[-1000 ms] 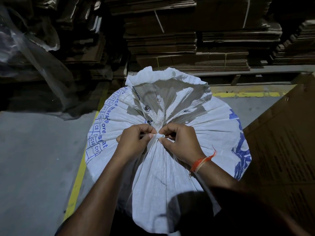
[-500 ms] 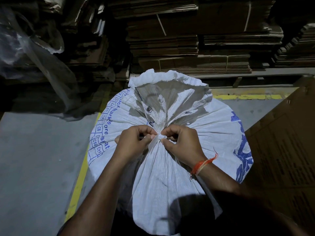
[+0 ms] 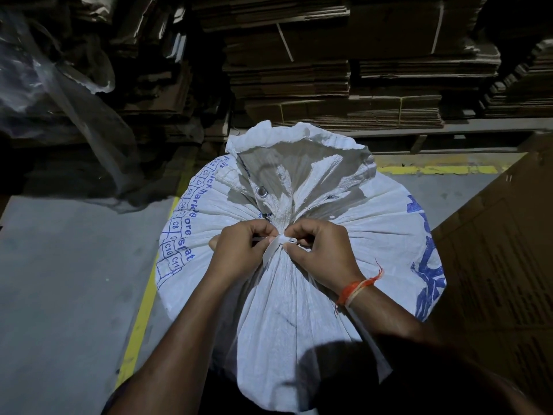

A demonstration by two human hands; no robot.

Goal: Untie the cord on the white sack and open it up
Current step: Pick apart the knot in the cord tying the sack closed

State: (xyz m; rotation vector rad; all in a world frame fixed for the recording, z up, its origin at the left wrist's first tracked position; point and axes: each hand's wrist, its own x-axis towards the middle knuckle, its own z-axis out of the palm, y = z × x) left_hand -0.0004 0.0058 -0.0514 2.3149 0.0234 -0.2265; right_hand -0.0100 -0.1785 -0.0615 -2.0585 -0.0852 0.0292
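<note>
A full white woven sack (image 3: pixel 287 310) with blue print stands on the floor in front of me. Its neck is gathered and tied with a white cord (image 3: pixel 279 242), and the loose mouth flares open above the knot. My left hand (image 3: pixel 239 253) pinches the cord on the left side of the knot. My right hand (image 3: pixel 323 253), with an orange thread on its wrist, pinches the cord on the right side. A short flat tail of cord hangs down between the two hands.
Stacks of flattened cardboard (image 3: pixel 329 85) fill the racks behind the sack. A large cardboard sheet (image 3: pixel 502 265) leans at the right. Clear plastic film (image 3: pixel 68 115) hangs at the left. Grey floor (image 3: pixel 65 295) with a yellow line (image 3: pixel 140 313) lies at the left.
Both hands stay at the knot, working the cord with their fingertips. A short white tail of cord now shows more clearly between them. The sack has not moved.
</note>
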